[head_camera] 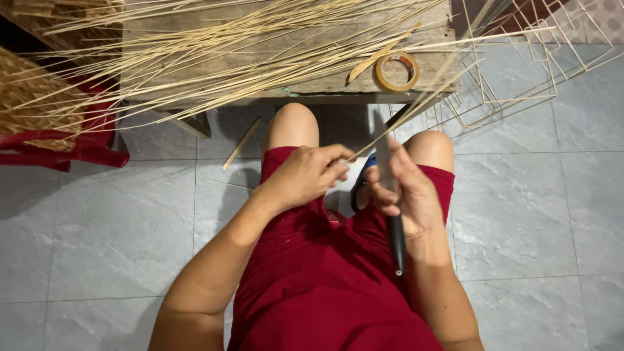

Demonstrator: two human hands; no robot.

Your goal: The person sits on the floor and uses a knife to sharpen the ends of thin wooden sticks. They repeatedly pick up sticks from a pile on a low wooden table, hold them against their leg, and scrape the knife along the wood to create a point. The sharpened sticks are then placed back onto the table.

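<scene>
**Thin Stick Meets Knife Above the Lap**

Over the person's lap, both hands meet near the middle of the view. The left hand [305, 175] has its fingers pressed together, pinching the near end of a thin bamboo stick [416, 104]. The stick is long and skinny. It runs from the fingers up toward 1 o'clock, and its far end passes over the table edge.

The right hand [406, 195] is wrapped around a knife [390, 195]. The black handle points down toward 6 o'clock, and the grey blade points up toward 12 o'clock. The blade sits right beside the stick, close to the pinching fingers. Holding it that close likely lets the blade touch the stick where the hand keeps it steady.

At 12 o'clock stands a wooden table [299, 88]. A big heap of bamboo sticks [214, 52] lies across it, easy to reach. A roll of tape [396, 71] rests near the table's right end. At 2 o'clock, some stick frames [520, 71] sit on the grey tile floor [110, 227]. A red chair [84, 146] is at 9 o'clock.
</scene>
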